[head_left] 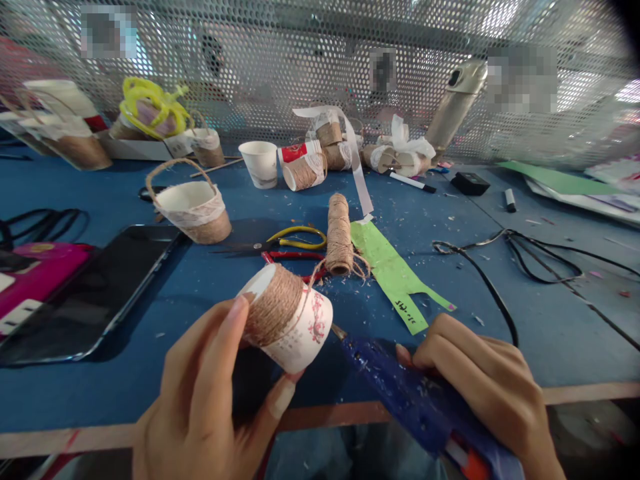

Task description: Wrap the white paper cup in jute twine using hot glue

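My left hand (210,400) grips a white paper cup (293,327) lying on its side, half wound with brown twine and printed with pink flowers. My right hand (493,383) is closed round a blue hot glue gun (420,403), its nozzle almost touching the cup's rim. A strand of twine runs from the cup up to a twine spool (339,233) standing upright on the blue table (500,320) just behind.
Scissors (293,245) and a green paper strip (395,273) lie beside the spool. A finished cup basket (193,210), a black phone (95,287), a pink case (35,273), more wrapped cups (305,167), a black cable (500,267) and a mesh wall (300,60) surround them.
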The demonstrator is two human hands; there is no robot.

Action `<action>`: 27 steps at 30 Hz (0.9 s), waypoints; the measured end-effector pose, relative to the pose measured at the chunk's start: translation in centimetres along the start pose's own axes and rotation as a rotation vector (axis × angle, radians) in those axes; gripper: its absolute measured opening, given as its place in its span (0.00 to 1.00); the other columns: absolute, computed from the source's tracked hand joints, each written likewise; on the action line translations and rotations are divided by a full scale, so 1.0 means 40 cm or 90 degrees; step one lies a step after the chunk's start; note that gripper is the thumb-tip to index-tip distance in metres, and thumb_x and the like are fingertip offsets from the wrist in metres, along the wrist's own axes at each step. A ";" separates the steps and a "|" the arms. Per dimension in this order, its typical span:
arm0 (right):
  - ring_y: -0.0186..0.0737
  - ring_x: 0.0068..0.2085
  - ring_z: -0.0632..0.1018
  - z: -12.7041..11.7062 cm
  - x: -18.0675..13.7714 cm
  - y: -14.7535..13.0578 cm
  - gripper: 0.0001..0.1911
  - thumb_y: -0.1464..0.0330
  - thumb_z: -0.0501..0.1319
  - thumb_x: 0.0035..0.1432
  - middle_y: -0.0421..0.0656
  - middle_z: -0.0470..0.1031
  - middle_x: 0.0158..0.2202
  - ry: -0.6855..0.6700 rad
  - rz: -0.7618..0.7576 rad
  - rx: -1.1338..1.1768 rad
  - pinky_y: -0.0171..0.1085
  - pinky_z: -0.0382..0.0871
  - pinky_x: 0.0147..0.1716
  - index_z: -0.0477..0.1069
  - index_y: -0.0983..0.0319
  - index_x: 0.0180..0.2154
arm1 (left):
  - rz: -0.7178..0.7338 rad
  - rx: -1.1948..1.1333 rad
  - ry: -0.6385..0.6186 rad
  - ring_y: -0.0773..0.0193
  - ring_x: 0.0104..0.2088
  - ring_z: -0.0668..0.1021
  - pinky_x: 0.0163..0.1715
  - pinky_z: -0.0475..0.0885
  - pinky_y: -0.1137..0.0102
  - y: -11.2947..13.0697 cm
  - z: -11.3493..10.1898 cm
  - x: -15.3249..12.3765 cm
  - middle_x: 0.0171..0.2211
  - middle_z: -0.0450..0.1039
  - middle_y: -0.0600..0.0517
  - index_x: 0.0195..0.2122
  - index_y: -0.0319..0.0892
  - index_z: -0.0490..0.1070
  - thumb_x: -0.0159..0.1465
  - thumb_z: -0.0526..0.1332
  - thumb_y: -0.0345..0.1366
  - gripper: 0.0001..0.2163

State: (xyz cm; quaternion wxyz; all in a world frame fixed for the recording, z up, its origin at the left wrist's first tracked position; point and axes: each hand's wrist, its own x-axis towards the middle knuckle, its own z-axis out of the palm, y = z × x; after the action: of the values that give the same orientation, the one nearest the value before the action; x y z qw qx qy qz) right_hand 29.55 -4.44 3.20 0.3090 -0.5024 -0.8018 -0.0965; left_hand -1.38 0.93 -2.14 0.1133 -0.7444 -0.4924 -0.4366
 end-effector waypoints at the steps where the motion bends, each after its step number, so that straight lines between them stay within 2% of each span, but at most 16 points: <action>1: 0.32 0.28 0.61 0.001 0.000 0.001 0.18 0.73 0.65 0.84 0.33 0.58 0.35 0.003 -0.003 -0.006 0.39 0.58 0.29 0.63 0.54 0.39 | -0.002 -0.001 -0.001 0.46 0.61 0.94 0.48 0.98 0.57 -0.001 -0.002 -0.002 0.74 0.84 0.50 0.90 0.66 0.58 0.81 0.72 0.50 0.40; 5: 0.32 0.28 0.61 0.009 0.000 0.003 0.19 0.76 0.66 0.82 0.34 0.58 0.35 0.027 -0.004 -0.023 0.39 0.59 0.30 0.64 0.55 0.38 | 0.005 -0.004 -0.005 0.47 0.62 0.94 0.48 0.97 0.59 -0.006 -0.008 -0.005 0.73 0.84 0.48 0.90 0.65 0.58 0.80 0.73 0.50 0.41; 9: 0.32 0.29 0.62 0.010 0.000 0.001 0.17 0.74 0.65 0.84 0.34 0.58 0.36 0.024 0.006 -0.022 0.39 0.59 0.31 0.65 0.55 0.39 | 0.011 0.000 -0.003 0.48 0.61 0.94 0.47 0.97 0.60 -0.002 -0.007 0.000 0.73 0.83 0.49 0.90 0.66 0.58 0.80 0.73 0.50 0.41; 14: 0.31 0.28 0.63 0.002 0.002 0.002 0.17 0.73 0.64 0.85 0.33 0.58 0.35 0.002 -0.003 -0.014 0.39 0.59 0.31 0.63 0.55 0.39 | 0.000 0.000 -0.011 0.44 0.60 0.94 0.47 0.98 0.54 0.001 -0.003 0.004 0.73 0.84 0.49 0.90 0.69 0.56 0.81 0.71 0.50 0.40; 19: 0.32 0.28 0.62 0.009 0.001 0.002 0.16 0.73 0.63 0.85 0.34 0.58 0.36 0.013 -0.006 -0.014 0.38 0.58 0.31 0.64 0.55 0.40 | 0.014 -0.009 -0.003 0.44 0.61 0.94 0.46 0.97 0.56 -0.004 -0.005 0.001 0.73 0.83 0.47 0.90 0.64 0.59 0.79 0.74 0.50 0.42; 22: 0.33 0.28 0.62 0.014 0.001 0.004 0.16 0.72 0.64 0.85 0.34 0.59 0.35 0.033 -0.008 -0.026 0.38 0.59 0.30 0.65 0.55 0.39 | 0.017 -0.006 -0.006 0.46 0.60 0.94 0.46 0.97 0.56 -0.005 -0.008 0.000 0.72 0.84 0.47 0.90 0.64 0.59 0.80 0.72 0.50 0.41; 27: 0.32 0.28 0.64 0.006 0.002 0.007 0.17 0.73 0.65 0.85 0.34 0.61 0.35 0.006 -0.010 -0.044 0.38 0.60 0.30 0.67 0.55 0.38 | 0.005 -0.008 -0.005 0.47 0.62 0.93 0.50 0.97 0.57 -0.002 -0.004 0.002 0.74 0.83 0.48 0.90 0.65 0.58 0.80 0.74 0.48 0.42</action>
State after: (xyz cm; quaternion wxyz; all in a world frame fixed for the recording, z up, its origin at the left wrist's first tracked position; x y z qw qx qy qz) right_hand 29.67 -4.15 3.02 0.2945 -0.5056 -0.8007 -0.1287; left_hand -1.50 0.92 -1.99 0.1083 -0.7488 -0.4872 -0.4362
